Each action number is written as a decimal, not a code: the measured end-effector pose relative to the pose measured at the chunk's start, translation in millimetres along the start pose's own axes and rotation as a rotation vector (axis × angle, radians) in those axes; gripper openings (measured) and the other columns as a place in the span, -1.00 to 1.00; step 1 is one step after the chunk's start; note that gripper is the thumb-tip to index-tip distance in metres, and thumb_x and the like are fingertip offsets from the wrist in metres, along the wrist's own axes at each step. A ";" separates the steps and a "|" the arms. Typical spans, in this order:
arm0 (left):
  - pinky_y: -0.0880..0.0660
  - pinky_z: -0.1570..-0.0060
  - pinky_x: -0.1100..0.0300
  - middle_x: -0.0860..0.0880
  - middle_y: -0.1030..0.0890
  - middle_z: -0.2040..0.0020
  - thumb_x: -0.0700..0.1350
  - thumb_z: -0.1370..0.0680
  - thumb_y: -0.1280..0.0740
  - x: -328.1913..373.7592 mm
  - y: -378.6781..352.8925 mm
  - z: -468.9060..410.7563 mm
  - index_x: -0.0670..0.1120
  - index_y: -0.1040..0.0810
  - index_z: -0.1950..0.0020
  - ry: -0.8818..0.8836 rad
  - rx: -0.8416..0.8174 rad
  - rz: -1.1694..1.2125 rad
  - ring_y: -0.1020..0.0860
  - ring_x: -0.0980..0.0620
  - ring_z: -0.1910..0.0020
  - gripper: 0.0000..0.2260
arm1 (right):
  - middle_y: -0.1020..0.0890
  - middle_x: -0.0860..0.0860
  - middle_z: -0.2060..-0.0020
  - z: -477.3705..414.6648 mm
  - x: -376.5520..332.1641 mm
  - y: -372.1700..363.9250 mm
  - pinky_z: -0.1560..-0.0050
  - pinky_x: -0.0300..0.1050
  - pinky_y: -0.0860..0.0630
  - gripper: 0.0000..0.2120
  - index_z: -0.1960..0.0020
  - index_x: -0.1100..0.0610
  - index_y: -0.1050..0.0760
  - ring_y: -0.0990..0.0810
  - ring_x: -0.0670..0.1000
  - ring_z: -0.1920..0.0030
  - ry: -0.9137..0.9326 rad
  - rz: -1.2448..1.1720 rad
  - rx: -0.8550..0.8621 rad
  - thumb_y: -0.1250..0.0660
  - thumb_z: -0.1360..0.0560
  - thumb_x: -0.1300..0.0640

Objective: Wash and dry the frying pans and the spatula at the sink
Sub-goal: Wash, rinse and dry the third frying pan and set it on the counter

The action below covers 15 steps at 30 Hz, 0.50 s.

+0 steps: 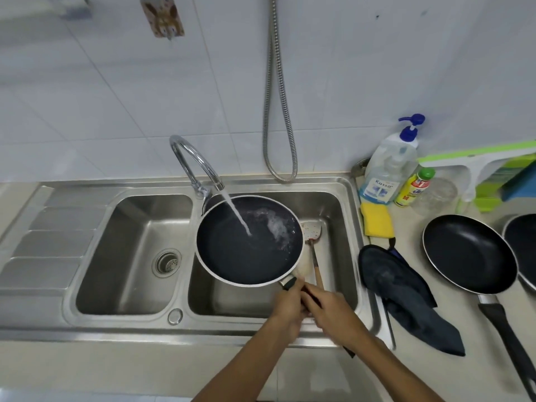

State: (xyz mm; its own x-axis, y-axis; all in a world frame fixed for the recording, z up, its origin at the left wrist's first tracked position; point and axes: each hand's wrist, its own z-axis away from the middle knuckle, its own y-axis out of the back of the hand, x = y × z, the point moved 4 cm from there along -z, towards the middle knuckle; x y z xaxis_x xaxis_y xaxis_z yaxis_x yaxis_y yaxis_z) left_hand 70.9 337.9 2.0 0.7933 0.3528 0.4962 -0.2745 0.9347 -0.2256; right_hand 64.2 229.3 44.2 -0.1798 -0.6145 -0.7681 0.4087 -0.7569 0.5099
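Note:
A black frying pan (243, 250) with a pale rim is held over the right basin of the steel sink (342, 256), and water from the curved tap (191, 161) pours into it. My left hand (287, 306) and my right hand (327, 309) both close on its dark handle at the pan's near right. A spatula (311, 236) with a spotted head and wooden handle lies in the right basin beside the pan. Two more black pans rest on the counter to the right, a second pan (467, 253) and a third pan (522, 242) cut by the frame edge.
A dark cloth (406, 291) hangs over the sink's right edge. A yellow sponge (377, 220), a pump soap bottle (388, 166), a yellow detergent bottle (413, 187) and a glass jar (438, 195) stand behind. A metal hose (278, 111) hangs on the tiled wall.

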 end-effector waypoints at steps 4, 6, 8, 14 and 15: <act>-0.63 0.03 0.09 -0.22 -0.72 -0.13 0.04 -0.65 -0.35 -12.6 -9.8 1.5 -0.28 -0.58 -0.29 0.080 -0.133 -0.025 -0.70 -0.12 -0.13 -0.60 | -0.70 -0.06 0.12 16.7 7.2 7.4 0.15 -0.17 -0.57 -0.62 -0.45 -0.26 -0.33 -0.62 -0.07 0.23 -0.004 0.145 -0.008 -0.19 -0.64 -0.12; -0.62 -0.01 0.09 -0.20 -0.72 -0.12 0.04 -0.65 -0.35 -19.4 -15.7 1.3 -0.25 -0.59 -0.27 0.102 -0.175 -0.029 -0.70 -0.11 -0.14 -0.62 | -0.68 -0.05 0.14 21.3 10.2 11.0 0.17 -0.22 -0.57 -0.54 -0.52 -0.23 -0.26 -0.63 -0.07 0.24 -0.011 0.185 -0.015 -0.22 -0.63 -0.12; -0.61 -0.04 0.08 -0.19 -0.73 -0.09 0.04 -0.66 -0.34 -21.6 -17.2 -1.8 -0.24 -0.61 -0.22 0.110 -0.211 -0.006 -0.69 -0.11 -0.13 -0.65 | -0.69 -0.02 0.13 20.0 8.0 13.5 0.16 -0.17 -0.58 -0.51 -0.54 -0.19 -0.24 -0.66 -0.02 0.22 -0.010 0.221 -0.012 -0.22 -0.63 -0.09; -0.59 0.08 0.09 -0.12 -0.65 0.12 0.11 -0.59 -0.39 -8.3 -1.3 -11.1 -0.14 -0.60 0.06 0.145 -0.197 -0.008 -0.66 -0.05 0.12 -0.71 | -0.67 0.08 -0.01 7.5 -16.4 -4.0 0.03 0.04 -0.61 -0.55 -0.53 -0.03 -0.22 -0.67 0.13 0.08 -0.006 0.395 0.037 -0.16 -0.67 -0.05; -0.58 0.13 0.13 -0.07 -0.64 0.21 0.10 -0.59 -0.38 -8.0 0.5 -11.7 -0.12 -0.58 0.14 0.160 -0.189 0.000 -0.65 0.00 0.21 -0.70 | -0.67 0.08 0.00 8.0 -16.9 -8.3 0.03 0.08 -0.62 -0.54 -0.54 -0.04 -0.20 -0.67 0.15 0.09 -0.019 0.421 0.038 -0.12 -0.67 -0.08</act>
State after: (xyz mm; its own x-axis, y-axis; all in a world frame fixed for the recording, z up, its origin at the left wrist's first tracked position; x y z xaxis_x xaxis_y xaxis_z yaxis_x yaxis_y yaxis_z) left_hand 70.7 335.1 -11.9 0.8734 0.3272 0.3606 -0.1798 0.9050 -0.3856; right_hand 56.7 244.2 56.1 -0.0205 -0.8754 -0.4830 0.4169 -0.4466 0.7917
